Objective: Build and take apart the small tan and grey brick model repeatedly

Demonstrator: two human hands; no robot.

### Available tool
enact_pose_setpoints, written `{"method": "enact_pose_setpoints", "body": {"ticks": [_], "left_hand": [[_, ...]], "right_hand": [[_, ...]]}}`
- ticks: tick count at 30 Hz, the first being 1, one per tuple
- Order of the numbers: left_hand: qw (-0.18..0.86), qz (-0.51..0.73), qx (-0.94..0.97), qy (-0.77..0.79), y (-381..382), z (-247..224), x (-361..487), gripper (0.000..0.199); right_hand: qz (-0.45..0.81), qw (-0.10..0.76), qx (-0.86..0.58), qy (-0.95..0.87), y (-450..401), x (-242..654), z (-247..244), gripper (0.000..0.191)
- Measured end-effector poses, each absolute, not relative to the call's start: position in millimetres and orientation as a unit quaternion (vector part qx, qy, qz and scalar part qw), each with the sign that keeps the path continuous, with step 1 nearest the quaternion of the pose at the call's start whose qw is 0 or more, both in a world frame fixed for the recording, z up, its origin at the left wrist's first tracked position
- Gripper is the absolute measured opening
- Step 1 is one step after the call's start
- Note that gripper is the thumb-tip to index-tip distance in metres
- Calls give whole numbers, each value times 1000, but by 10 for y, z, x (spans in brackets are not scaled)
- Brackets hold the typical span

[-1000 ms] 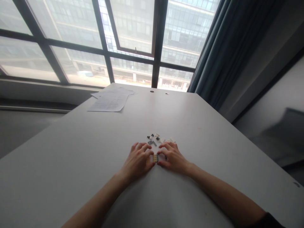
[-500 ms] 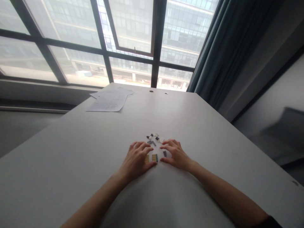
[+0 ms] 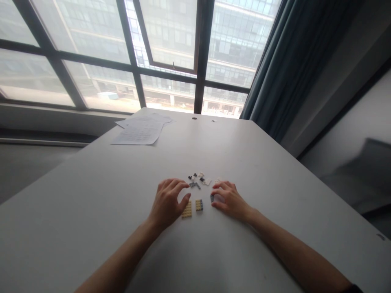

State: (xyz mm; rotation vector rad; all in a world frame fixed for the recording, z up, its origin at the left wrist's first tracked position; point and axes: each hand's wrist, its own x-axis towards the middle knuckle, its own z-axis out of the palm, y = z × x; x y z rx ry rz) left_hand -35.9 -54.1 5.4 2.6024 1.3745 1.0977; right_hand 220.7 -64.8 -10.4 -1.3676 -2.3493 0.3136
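My left hand hovers with thumb and fingers apart, holding nothing. Below its thumb lies a tan studded plate, its upper left partly covered by the hand. Just right of that sits a small brick assembly, tan with a grey strip on its right side. My right hand has its thumb and index finger closed around a small grey brick, at the table surface. Grey plates lie a little farther off, between the hands.
Small black pieces and white pieces are scattered beyond the hands, all on a white table. Printed paper sheets lie at the far left. A dark curtain hangs beside the window at the right.
My left hand has drawn back to the left, uncovering more of the tan plate. My right hand has shifted right, its fingertips coming in around the grey brick.
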Motion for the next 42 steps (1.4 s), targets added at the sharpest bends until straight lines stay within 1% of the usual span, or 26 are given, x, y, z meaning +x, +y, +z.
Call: {"method": "enact_pose_setpoints", "body": {"ticks": [6,10,13,16,20,24,27,30,31,32,35,37,39,42], "left_hand": [[-10,366,840,401,-552,62,-332,12],[-8,374,845,382,-566,83,-315,10],[-4,374,852,366,-587,93,-289,9],[7,371,863,342,-618,98,-246,10],[12,386,868,312,-662,128,-198,11],[-5,423,856,295,-689,177,-198,5],[-14,437,851,290,-694,192,-207,5],[-15,436,853,287,-686,181,-209,3],[-15,435,853,286,-682,174,-208,2],[-16,435,854,285,-679,167,-208,4],[-25,430,860,276,-674,147,-214,21],[-23,415,869,269,-673,134,-221,23],[-11,394,879,268,-671,122,-230,21],[7,370,888,272,-663,109,-241,21]], "right_hand": [[151,246,-484,-826,-648,2151,-66,24],[213,289,-499,-789,-667,2089,-98,22],[265,319,-500,-760,-684,2043,-103,14],[284,376,-478,-741,-729,1969,-25,6],[235,466,-387,-760,-813,1825,129,8],[159,492,-333,-788,-857,1735,170,13],[157,506,-321,-785,-873,1734,160,10],[212,506,-327,-770,-878,1745,160,3],[245,503,-342,-755,-871,1744,157,2],[286,503,-362,-731,-858,1740,150,3],[448,505,-395,-623,-791,1720,116,19],[539,498,-394,-554,-745,1708,97,30],[588,486,-395,-513,-721,1699,91,36],[610,468,-400,-499,-723,1685,88,41]]}}
